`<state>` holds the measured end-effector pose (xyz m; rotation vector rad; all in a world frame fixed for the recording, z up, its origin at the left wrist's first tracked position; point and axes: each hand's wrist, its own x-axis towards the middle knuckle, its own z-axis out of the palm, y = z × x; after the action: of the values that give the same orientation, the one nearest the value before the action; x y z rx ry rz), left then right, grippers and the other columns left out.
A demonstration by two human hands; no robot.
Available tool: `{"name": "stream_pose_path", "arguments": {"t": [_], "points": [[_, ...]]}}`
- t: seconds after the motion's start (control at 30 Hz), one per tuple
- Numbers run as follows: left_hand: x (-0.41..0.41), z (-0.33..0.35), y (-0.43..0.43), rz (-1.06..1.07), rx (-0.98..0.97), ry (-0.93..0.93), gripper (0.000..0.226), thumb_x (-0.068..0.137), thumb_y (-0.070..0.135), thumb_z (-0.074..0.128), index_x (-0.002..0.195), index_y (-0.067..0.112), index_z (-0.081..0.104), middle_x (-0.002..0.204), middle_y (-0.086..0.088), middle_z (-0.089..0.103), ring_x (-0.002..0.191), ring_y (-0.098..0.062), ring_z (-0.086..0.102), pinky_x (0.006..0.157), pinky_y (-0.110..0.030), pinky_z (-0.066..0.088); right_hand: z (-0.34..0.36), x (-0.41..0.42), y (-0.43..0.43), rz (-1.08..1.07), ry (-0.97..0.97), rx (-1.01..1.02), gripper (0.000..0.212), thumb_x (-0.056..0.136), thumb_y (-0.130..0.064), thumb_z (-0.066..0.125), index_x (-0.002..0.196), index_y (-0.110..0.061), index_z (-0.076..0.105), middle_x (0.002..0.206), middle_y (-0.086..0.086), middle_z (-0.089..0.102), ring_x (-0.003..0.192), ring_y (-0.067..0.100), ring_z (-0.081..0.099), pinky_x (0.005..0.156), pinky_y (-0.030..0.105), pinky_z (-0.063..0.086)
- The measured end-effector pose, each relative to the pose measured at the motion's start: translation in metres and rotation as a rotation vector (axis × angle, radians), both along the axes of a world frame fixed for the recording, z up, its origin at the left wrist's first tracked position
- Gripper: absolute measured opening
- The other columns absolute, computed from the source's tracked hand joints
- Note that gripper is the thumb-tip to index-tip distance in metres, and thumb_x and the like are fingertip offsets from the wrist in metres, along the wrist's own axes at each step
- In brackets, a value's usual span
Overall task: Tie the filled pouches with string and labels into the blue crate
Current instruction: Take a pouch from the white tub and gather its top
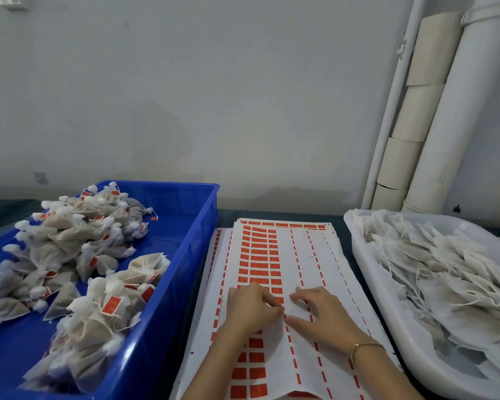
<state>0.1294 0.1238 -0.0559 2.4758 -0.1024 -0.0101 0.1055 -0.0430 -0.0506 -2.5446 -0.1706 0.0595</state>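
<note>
A red label (283, 308) is pinched on the label sheet (272, 255) by the left hand (251, 308), the right hand (321, 316) pressed open-fingered beside it; left of the sheet tied pouches (78, 255) are heaped in the blue crate (185, 255), right of it many untied pouches (445, 269) wait.

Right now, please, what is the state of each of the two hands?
The left hand is closed, pinching a red label on the label sheet.
The right hand is open, its fingers pressing the label sheet down.
</note>
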Motion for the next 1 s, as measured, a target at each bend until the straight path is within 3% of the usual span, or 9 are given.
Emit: {"name": "stream_pose_path", "arguments": {"t": [0.17, 0.43, 0.53, 0.63, 0.7, 0.87, 1.0], "points": [[0.005, 0.003, 0.004, -0.001, -0.015, 0.022, 0.025, 0.079, 0.048, 0.066, 0.099, 0.035, 0.073, 0.090, 0.021, 0.063, 0.083, -0.011, 0.057, 0.074, -0.018, 0.049, 0.001, -0.003, 0.000, -0.017, 0.038, 0.044, 0.061, 0.077, -0.061, 0.063, 0.131, -0.037, 0.048, 0.140, -0.014, 0.041, 0.124, 0.007, 0.043, 0.105, 0.028, 0.036], [0.006, -0.001, 0.005, -0.007, -0.044, 0.007, 0.020, 0.078, 0.049, 0.066, 0.092, 0.035, 0.070, 0.086, 0.024, 0.055, 0.087, -0.011, 0.057, 0.086, -0.026, 0.051, 0.006, -0.003, 0.001, 0.003, 0.044, 0.032, 0.061, 0.079, -0.059, 0.062, 0.133, -0.035, 0.047, 0.142, -0.012, 0.039, 0.126, 0.009, 0.041, 0.106, 0.028, 0.034], [0.002, -0.005, 0.006, 0.040, -0.144, -0.042, 0.008, 0.079, 0.048, 0.067, 0.082, 0.041, 0.067, 0.083, 0.028, 0.057, 0.086, -0.007, 0.059, 0.088, -0.026, 0.049, 0.007, 0.001, 0.001, 0.008, 0.052, 0.012, 0.058, 0.080, -0.054, 0.064, 0.132, -0.034, 0.047, 0.140, -0.009, 0.042, 0.124, 0.010, 0.043, 0.105, 0.027, 0.036], [-0.008, -0.011, 0.008, 0.122, -0.320, -0.124, 0.009, 0.077, 0.043, 0.073, 0.074, 0.042, 0.065, 0.084, 0.027, 0.062, 0.079, 0.001, 0.062, 0.074, -0.012, 0.049, 0.005, 0.004, 0.003, -0.013, 0.052, 0.023, 0.054, 0.081, -0.050, 0.066, 0.129, -0.034, 0.048, 0.134, -0.008, 0.046, 0.120, 0.011, 0.044, 0.106, 0.029, 0.038], [-0.011, -0.014, 0.009, 0.155, -0.409, -0.144, 0.008, 0.077, 0.040, 0.074, 0.078, 0.040, 0.066, 0.088, 0.026, 0.063, 0.079, 0.002, 0.063, 0.065, -0.006, 0.046, 0.000, 0.005, 0.010, -0.067, 0.010, 0.042, 0.051, 0.081, -0.052, 0.064, 0.127, -0.038, 0.049, 0.132, -0.009, 0.048, 0.120, 0.011, 0.044, 0.107, 0.031, 0.039], [-0.010, -0.018, 0.012, 0.143, -0.482, -0.143, 0.006, 0.079, 0.038, 0.073, 0.083, 0.036, 0.068, 0.092, 0.023, 0.065, 0.085, -0.004, 0.064, 0.073, -0.010, 0.051, -0.019, -0.001, 0.031, -0.206, -0.188, 0.004, 0.049, 0.080, -0.066, 0.052, 0.127, -0.056, 0.041, 0.140, -0.024, 0.040, 0.130, 0.006, 0.034, 0.113, 0.037, 0.024], [-0.010, -0.017, 0.012, 0.114, -0.478, -0.165, 0.006, 0.079, 0.036, 0.073, 0.080, 0.037, 0.068, 0.086, 0.023, 0.066, 0.083, -0.001, 0.064, 0.073, -0.010, 0.052, -0.021, 0.002, 0.031, -0.112, -0.189, 0.252, 0.035, 0.078, -0.051, 0.067, 0.099, -0.066, 0.044, 0.124, -0.033, 0.047, 0.117, 0.001, 0.046, 0.110, 0.038, 0.037]]}}
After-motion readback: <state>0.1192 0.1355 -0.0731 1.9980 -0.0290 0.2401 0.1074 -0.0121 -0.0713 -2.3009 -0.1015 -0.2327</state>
